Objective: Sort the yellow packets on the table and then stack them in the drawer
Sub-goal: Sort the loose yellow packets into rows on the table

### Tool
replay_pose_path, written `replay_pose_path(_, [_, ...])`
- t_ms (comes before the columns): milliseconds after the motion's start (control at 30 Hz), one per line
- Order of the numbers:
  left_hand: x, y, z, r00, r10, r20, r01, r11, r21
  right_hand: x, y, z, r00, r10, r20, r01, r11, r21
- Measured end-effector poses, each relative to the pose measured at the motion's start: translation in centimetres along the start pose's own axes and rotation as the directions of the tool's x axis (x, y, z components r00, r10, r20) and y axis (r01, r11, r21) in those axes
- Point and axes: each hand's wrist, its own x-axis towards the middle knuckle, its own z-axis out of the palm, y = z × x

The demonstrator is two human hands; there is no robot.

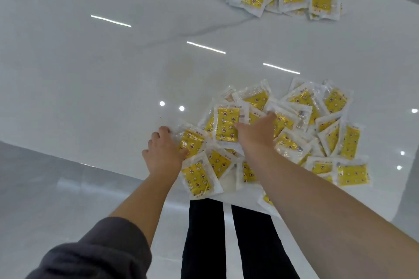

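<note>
Loose heap of packets (292, 142) sits lower centre-right on the glossy white table (90, 75), right under both hands. Left hand (163, 152) curls round the edge of a slanted packet (192, 142), whose long axis runs toward the upper right. Right hand (256, 133) lies over an upright packet (226, 127), thumb on it, can't tell if it's gripping. Crinkly clear plastic, flat yellow rectangles inside.
</note>
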Motion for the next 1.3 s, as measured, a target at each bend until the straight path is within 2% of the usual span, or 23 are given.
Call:
replay_pose_path(100, [0.6, 0.2, -0.2, 0.998, -0.036, 0.052, 0.039, 0.998, -0.046, -0.4, -0.4, -0.3, 0.998, 0.063, 0.006, -0.063, 0.99, 0.128])
replay_pose_path(200, [1.6, -0.1, -0.5, 0.997, -0.002, 0.08, 0.01, 0.995, -0.1, -0.7, -0.9, -0.8, 0.995, 0.095, 0.039, -0.099, 0.989, 0.108])
replay_pose_path(367, [2.6, -1.1, -2.1, 0.999, 0.034, 0.041, -0.018, 0.937, -0.348, -0.4, -1.0, -1.4, 0.999, -0.015, 0.029, 0.011, 0.991, 0.134])
replay_pose_path(533, [0.8, -1.9, -3.9, 0.997, -0.071, 0.037, 0.079, 0.837, -0.542, -0.9, -1.3, -1.8, 0.999, -0.024, 0.033, 0.018, 0.983, 0.181])
replay_pose_path(667, [-2.7, -2.8, -2.7, 0.981, -0.107, 0.162, 0.187, 0.746, -0.639, -0.8, -0.8, -2.5, 0.999, 0.0, 0.05, -0.011, 0.976, 0.217])
replay_pose_path(800, [-6.3, -3.2, 1.0, 0.934, -0.211, 0.29, 0.354, 0.67, -0.653, -0.9, -0.1, -2.8, 0.992, 0.017, 0.127, -0.055, 0.952, 0.302])
replay_pose_path(967, [-7.1, -1.9, 5.1, 0.856, -0.448, 0.257, 0.498, 0.584, -0.641, -0.7, 1.4, -3.1, 0.98, 0.015, 0.201, -0.092, 0.92, 0.38])
replay_pose_path(1033, [-6.6, -0.8, 6.0, 0.837, -0.501, 0.22, 0.527, 0.632, -0.568, -0.3, 2.1, -3.4, 0.969, 0.015, 0.245, -0.111, 0.917, 0.382])
replay_pose_path(1133, [-6.1, 1.1, 6.1, 0.852, -0.487, 0.19, 0.52, 0.749, -0.411, 0.6, 3.0, -3.6, 0.947, 0.03, 0.321, -0.166, 0.898, 0.408])
replay_pose_path(1300, [-6.0, 2.6, 6.2, 0.846, -0.509, 0.162, 0.522, 0.722, -0.455, 1.6, 4.1, -4.2, 0.906, 0.023, 0.424, -0.211, 0.89, 0.404])
